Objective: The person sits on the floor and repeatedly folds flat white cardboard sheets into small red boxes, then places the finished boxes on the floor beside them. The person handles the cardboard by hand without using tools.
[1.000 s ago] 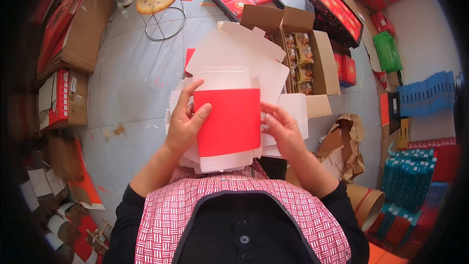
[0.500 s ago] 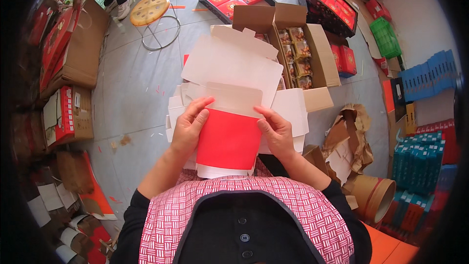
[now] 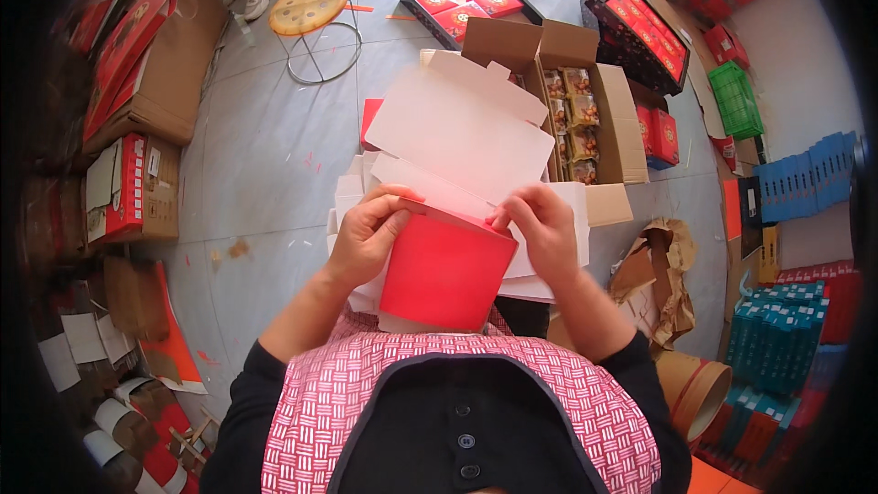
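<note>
A red cardboard box (image 3: 448, 274), partly folded, stands in front of my apron with its red panel upward. My left hand (image 3: 370, 233) is closed on its far left corner, thumb and fingers pinching the edge. At the far right corner my right hand (image 3: 541, 229) pinches the box edge between thumb and fingertips. The far flap between the hands is tipped up along a fold. Just beyond lie flat white card box blanks (image 3: 466, 128), stacked unevenly, and they partly hide what supports them.
An open brown carton (image 3: 622, 119) holding several wrapped snack packs adjoins the blanks. Beyond are a black tray (image 3: 530, 0) with red boxes and a round stool (image 3: 308, 7). Crumpled brown paper (image 3: 672, 284) and a cardboard tube (image 3: 700, 389) lie to the right.
The far flap, earlier lying out flat and pale, has been folded up toward me. My right hand has moved in onto the corner, and the box has turned slightly.
</note>
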A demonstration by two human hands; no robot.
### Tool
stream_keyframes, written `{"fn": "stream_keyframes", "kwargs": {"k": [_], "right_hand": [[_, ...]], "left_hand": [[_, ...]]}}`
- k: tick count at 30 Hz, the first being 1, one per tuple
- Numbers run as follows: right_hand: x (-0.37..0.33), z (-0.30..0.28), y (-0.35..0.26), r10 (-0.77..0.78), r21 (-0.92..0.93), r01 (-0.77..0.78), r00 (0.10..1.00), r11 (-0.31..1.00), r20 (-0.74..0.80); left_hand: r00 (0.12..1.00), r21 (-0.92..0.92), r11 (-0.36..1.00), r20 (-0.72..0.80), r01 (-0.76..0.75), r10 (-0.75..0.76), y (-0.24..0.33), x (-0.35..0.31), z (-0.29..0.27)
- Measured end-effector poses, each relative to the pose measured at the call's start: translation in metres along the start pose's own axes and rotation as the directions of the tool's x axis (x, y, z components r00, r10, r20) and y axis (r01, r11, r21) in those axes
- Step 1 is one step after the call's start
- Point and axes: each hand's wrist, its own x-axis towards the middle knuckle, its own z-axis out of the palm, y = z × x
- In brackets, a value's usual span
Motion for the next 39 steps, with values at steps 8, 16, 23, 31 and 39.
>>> {"fn": "stream_keyframes", "kwargs": {"k": [8,16,23,31,39], "right_hand": [[0.052,-0.005,-0.022,0.423,-0.333,-0.293,0.790,0.896,0.443],[0.060,-0.003,-0.014,0.385,-0.434,-0.166,0.785,0.886,0.485],[0.061,-0.006,-0.001,0.317,-0.417,-0.112,0.827,0.902,0.463],[0.052,0.002,-0.003,0.169,-0.457,0.103,0.839,0.883,0.516],[0.049,-0.015,0.002,0.212,-0.151,-0.170,0.919,0.974,0.332]], "left_hand": [[0.991,0.102,0.987,0.058,-0.127,0.122,0.013,-0.001,0.004],[0.997,-0.228,0.972,0.039,-0.062,0.073,0.007,-0.006,0.006],[0.993,-0.227,0.971,0.070,-0.080,0.098,0.002,-0.004,0.003],[0.983,0.055,0.983,0.077,-0.173,0.169,0.007,-0.004,0.002],[0.993,0.073,0.991,0.026,-0.115,0.114,0.002,-0.004,0.002]]}}
